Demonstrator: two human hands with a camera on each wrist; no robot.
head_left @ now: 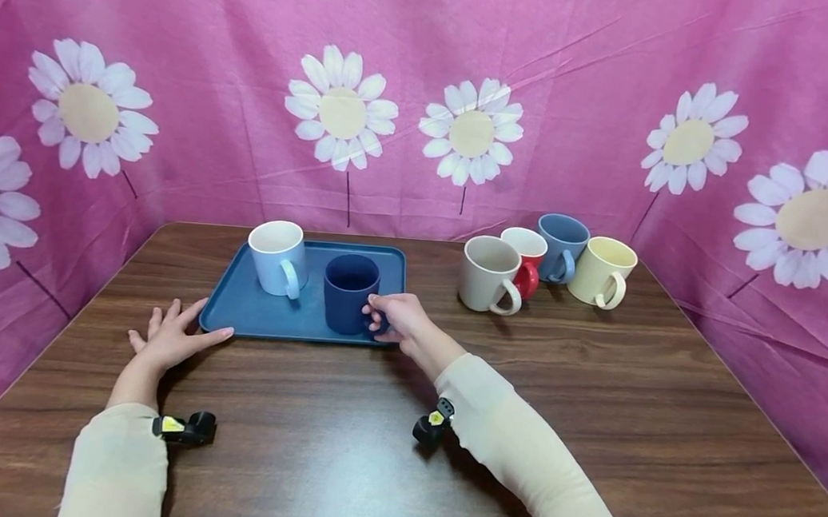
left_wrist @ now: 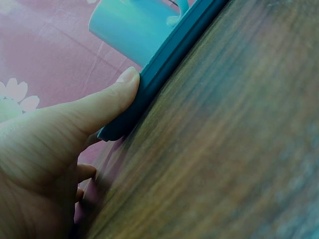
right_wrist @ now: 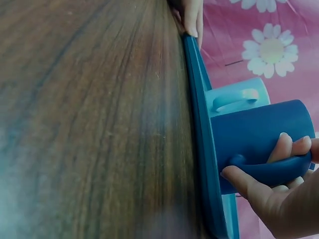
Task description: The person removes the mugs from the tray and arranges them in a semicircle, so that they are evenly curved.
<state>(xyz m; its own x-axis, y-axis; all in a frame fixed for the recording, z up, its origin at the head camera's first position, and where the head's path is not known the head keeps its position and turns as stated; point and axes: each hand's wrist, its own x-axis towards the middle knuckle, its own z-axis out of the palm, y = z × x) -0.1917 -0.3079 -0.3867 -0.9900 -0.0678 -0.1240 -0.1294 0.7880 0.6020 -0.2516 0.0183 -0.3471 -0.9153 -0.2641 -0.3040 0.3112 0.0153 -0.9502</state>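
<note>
One navy cylindrical mug (head_left: 344, 306) was just left of the right hand (head_left: 404, 319) gripping its handle (right_wrist: 273, 172) (the left hand (head_left: 172, 342), fingers spread, touched the rectangular blue tray (head_left: 265, 322)).

Room for my right hand (head_left: 397, 317) between blue rectangular tray (head_left: 272, 322) and beige cylindrical mug (head_left: 483, 275); pale-blue cylindrical mug (head_left: 273, 261) blocks left.

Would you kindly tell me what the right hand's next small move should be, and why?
Probably loosen the right hand from the handle of the dark blue mug, which appears to rest on the tray beside the light blue mug; the left hand touches the tray's corner.
</note>
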